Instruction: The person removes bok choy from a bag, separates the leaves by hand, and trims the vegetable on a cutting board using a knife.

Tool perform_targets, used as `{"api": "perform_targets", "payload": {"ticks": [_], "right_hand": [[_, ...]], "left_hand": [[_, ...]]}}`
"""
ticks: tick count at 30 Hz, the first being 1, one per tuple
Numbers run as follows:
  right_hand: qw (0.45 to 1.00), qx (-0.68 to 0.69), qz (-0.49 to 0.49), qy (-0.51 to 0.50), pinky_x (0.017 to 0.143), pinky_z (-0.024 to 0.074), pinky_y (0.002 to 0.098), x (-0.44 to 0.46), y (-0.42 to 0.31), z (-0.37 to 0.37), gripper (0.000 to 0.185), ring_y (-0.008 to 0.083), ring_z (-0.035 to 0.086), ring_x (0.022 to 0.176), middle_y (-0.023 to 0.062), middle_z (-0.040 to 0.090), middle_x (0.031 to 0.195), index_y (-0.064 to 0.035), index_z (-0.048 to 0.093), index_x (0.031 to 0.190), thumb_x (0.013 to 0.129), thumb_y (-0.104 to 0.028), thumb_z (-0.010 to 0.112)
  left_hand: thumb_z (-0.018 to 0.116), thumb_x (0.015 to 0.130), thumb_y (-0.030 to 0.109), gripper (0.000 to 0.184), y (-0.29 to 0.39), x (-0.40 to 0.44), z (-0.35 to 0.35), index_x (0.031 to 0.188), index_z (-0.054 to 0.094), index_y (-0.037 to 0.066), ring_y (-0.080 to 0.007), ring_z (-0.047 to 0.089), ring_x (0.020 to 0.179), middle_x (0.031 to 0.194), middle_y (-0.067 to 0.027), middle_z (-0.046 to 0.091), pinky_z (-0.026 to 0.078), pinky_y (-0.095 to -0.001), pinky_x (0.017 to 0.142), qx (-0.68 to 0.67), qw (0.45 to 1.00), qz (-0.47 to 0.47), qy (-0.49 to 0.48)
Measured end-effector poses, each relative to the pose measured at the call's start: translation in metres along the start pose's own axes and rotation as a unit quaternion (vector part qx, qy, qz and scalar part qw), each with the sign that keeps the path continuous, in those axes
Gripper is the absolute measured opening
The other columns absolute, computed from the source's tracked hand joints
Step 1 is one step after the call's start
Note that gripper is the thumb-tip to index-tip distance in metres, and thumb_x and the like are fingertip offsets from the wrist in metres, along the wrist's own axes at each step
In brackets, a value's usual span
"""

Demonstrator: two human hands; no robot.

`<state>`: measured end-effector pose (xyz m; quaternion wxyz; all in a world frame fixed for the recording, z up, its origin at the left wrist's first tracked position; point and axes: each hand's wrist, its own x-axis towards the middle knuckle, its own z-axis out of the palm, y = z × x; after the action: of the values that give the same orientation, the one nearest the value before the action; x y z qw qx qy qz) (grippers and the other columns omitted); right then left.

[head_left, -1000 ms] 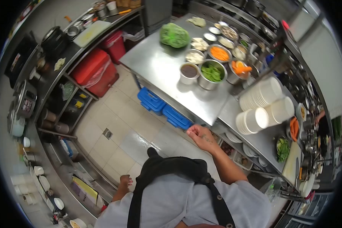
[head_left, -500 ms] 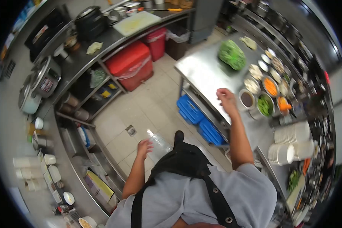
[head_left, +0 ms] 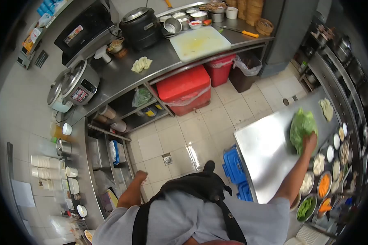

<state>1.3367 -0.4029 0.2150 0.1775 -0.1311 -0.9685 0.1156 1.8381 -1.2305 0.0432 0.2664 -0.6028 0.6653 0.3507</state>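
Observation:
My right hand [head_left: 309,141] is on the near side of a leafy green cabbage [head_left: 301,127], fingers wrapped against its leaves. The cabbage sits on the steel table [head_left: 257,151] at the right. A pale folded cloth [head_left: 326,109] lies just beyond it. My left hand [head_left: 140,177] hangs low above the floor, near the left counter's shelves, with its fingers curled; whether anything is in them is hidden.
Bowls of orange strips [head_left: 324,185] and green leaves [head_left: 306,208] line the table's right side. A cutting board [head_left: 200,43] and a knife [head_left: 249,34] lie on the back counter, above red bins [head_left: 184,87]. Blue lidded boxes [head_left: 234,165] stand beside the table.
The view has turned left. My right hand has reached out over the table and taken hold of the cabbage. My left hand, spread half a second ago, has curled.

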Motion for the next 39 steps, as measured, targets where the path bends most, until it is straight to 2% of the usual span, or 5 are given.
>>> {"api": "perform_targets", "payload": {"ticks": [9, 17, 21, 33, 39], "right_hand": [[0.989, 0.140, -0.045, 0.022, 0.073, 0.0454, 0.0447, 0.076, -0.095, -0.097, 0.020, 0.0393, 0.060, 0.079, 0.0229, 0.065, 0.086, 0.0060, 0.062, 0.097, 0.090, -0.012, 0.057], [0.946, 0.237, -0.219, -0.010, 0.072, 0.0449, 0.0384, 0.053, -0.425, -0.132, 0.011, 0.0299, 0.058, 0.077, 0.0155, 0.059, 0.083, 0.0032, 0.061, 0.094, 0.089, -0.007, 0.059], [0.901, 0.348, -0.230, -0.121, 0.076, 0.0473, 0.0349, 0.063, -0.583, -0.054, 0.011, 0.0249, 0.059, 0.081, 0.0125, 0.061, 0.085, -0.0002, 0.063, 0.094, 0.092, -0.011, 0.060], [0.665, 0.429, -0.505, -0.345, 0.090, 0.0493, 0.0419, 0.002, -0.899, 0.142, 0.047, 0.0356, 0.058, 0.108, 0.0176, 0.055, 0.117, -0.0062, 0.054, 0.130, 0.085, -0.004, 0.066], [0.866, 0.390, -0.254, -0.184, 0.102, 0.0450, 0.0400, 0.166, -0.786, 0.225, 0.059, 0.0351, 0.054, 0.119, 0.0180, 0.055, 0.126, -0.0043, 0.050, 0.131, 0.080, -0.012, 0.078]], "left_hand": [[0.062, 0.091, 0.028, 0.032, 0.091, -0.009, -0.032, 0.116, 0.062, 0.009, -0.0268, 0.068, 0.080, 0.095, -0.0094, 0.068, 0.053, -0.0481, 0.064, -0.232, 0.971, 0.031, -0.039], [0.067, 0.095, 0.021, 0.022, 0.414, 0.020, -0.124, 0.103, 0.070, 0.001, -0.0216, 0.068, 0.092, 0.096, -0.0119, 0.071, 0.052, -0.0323, 0.085, -0.223, 0.812, 0.479, 0.250], [0.069, 0.094, 0.030, 0.040, 0.572, -0.049, -0.185, 0.123, 0.062, 0.004, -0.0198, 0.058, 0.116, 0.126, -0.0095, 0.062, 0.049, -0.0330, 0.093, -0.335, 0.716, 0.601, 0.113], [0.071, 0.089, 0.029, 0.051, 0.694, 0.153, -0.306, 0.132, 0.056, 0.005, -0.0225, 0.058, 0.117, 0.130, -0.0103, 0.057, 0.050, -0.0364, 0.092, -0.335, 0.846, 0.410, 0.065], [0.068, 0.086, 0.020, 0.049, 0.710, 0.123, -0.329, 0.131, 0.059, 0.002, -0.0338, 0.046, 0.130, 0.142, -0.0197, 0.049, 0.036, -0.0423, 0.109, -0.172, 0.788, 0.464, 0.367]]}}
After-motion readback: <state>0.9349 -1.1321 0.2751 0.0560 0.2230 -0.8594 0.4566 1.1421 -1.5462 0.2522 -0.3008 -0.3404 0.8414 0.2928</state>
